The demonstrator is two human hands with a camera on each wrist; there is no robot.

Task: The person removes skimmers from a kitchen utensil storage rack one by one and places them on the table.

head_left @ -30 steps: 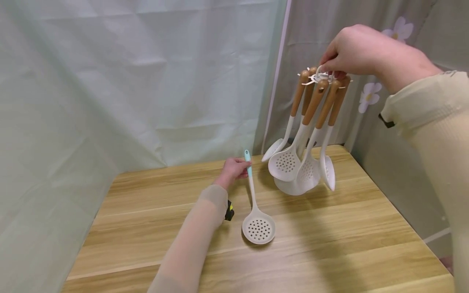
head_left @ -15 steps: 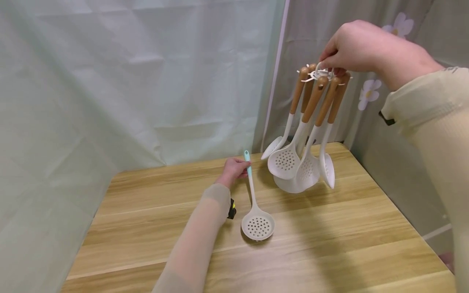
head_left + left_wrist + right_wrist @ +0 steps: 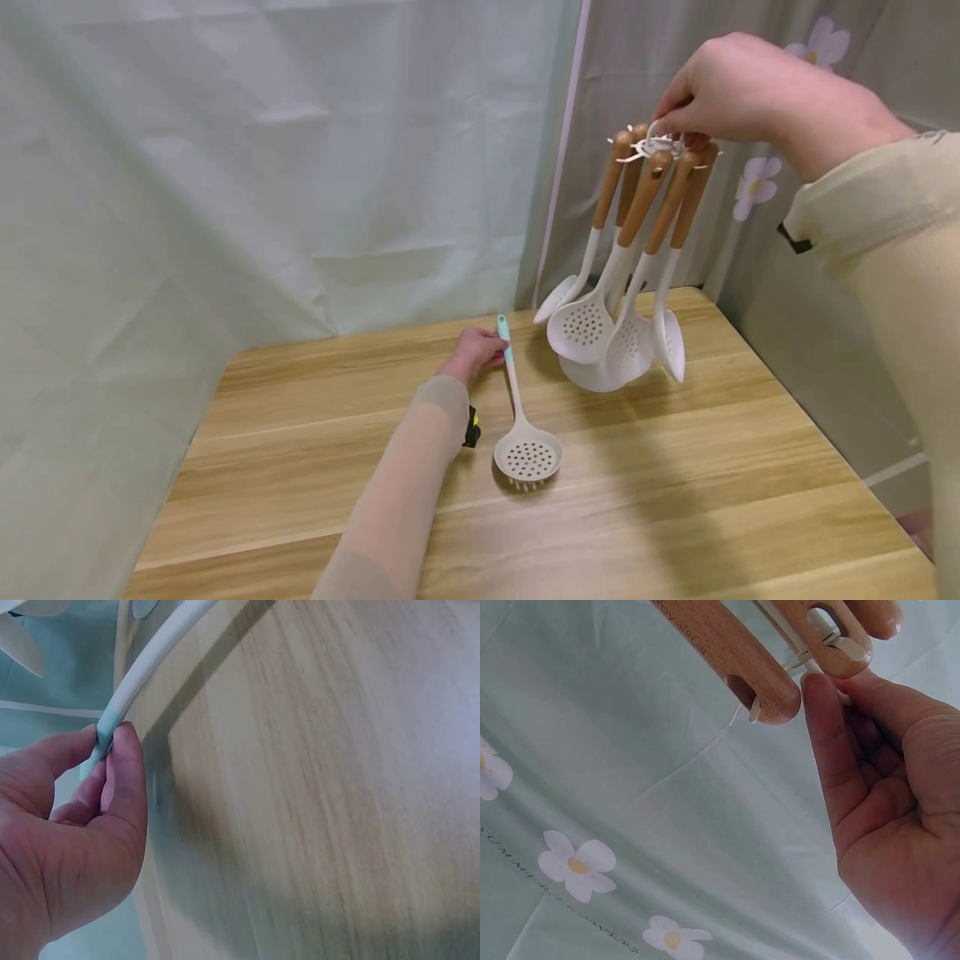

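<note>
The left hand (image 3: 474, 352) pinches the pale blue handle end of a white skimmer (image 3: 525, 433) between thumb and fingers. The skimmer's perforated bowl is on the wooden table (image 3: 675, 483), near the left sleeve (image 3: 420, 467). More to the right, the right hand (image 3: 738, 92) is raised above the table and grips a white hanger ring (image 3: 656, 148). From this ring hangs a bunch of wooden-handled utensils (image 3: 622, 275), in front of the flowered curtain (image 3: 817, 50).

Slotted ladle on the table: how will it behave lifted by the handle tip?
The slotted ladle looks light. The left hand pinches only its blue tip, so the bowl end will probably sag. Its thin handle appears bowed in the wrist view, so likely somewhat flexible.
</note>
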